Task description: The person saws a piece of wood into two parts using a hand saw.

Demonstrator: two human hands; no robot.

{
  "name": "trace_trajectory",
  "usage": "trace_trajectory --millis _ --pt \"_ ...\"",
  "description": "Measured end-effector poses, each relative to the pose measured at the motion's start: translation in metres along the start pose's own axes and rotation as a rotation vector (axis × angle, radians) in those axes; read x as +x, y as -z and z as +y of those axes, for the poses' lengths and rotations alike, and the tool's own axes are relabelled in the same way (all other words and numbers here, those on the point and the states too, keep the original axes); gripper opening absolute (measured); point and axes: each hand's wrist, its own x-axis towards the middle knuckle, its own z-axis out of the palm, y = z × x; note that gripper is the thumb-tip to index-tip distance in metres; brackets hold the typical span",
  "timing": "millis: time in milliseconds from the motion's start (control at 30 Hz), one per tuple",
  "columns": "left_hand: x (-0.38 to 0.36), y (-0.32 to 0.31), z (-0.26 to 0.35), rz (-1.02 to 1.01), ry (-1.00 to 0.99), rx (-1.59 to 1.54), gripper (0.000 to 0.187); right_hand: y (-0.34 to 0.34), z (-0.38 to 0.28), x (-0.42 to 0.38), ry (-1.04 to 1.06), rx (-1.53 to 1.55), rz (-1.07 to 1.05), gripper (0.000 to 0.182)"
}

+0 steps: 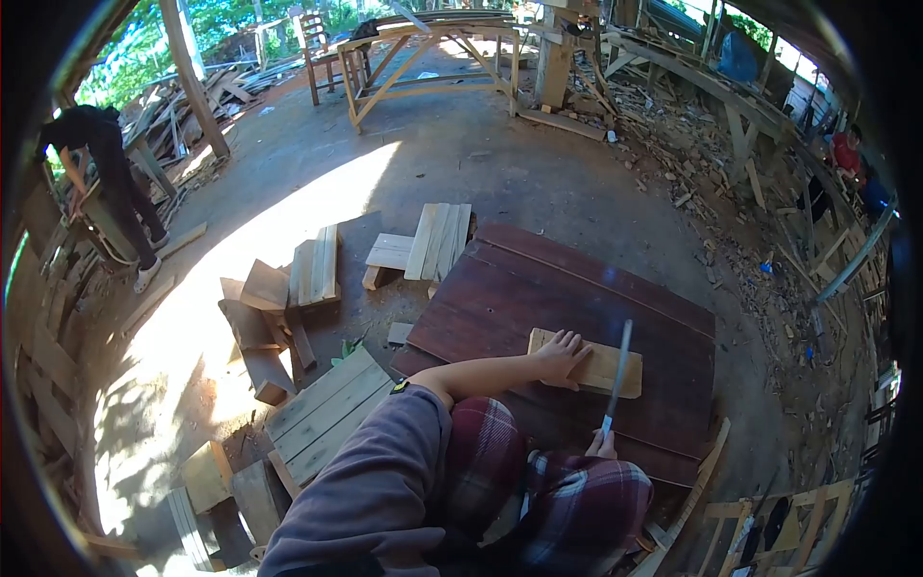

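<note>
A short pale wooden board [611,369] lies on a dark red-brown wooden panel [538,298] in front of my knees. My left hand [561,360] bears down across the board's left part, fingers over its top and thumb by the near edge. Just right of my knee, my right hand [602,445] is closed round the light blue handle of a long narrow metal blade [621,365]. The blade points away from me and passes over the right end of the board. My knee partly hides the right hand.
Stacked planks and wood blocks [327,413] lie to my left. A wooden trestle table [433,58] stands at the back. One person [106,173] bends over at far left; another person [846,159] is at far right. Wood scraps [673,154] litter the right side.
</note>
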Motion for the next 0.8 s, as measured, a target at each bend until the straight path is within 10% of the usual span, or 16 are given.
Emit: trace_trajectory --millis 800 --pt "-0.001 0.003 -0.011 -0.061 -0.018 -0.041 0.1 0.003 -0.004 -0.005 0.023 -0.044 -0.002 0.028"
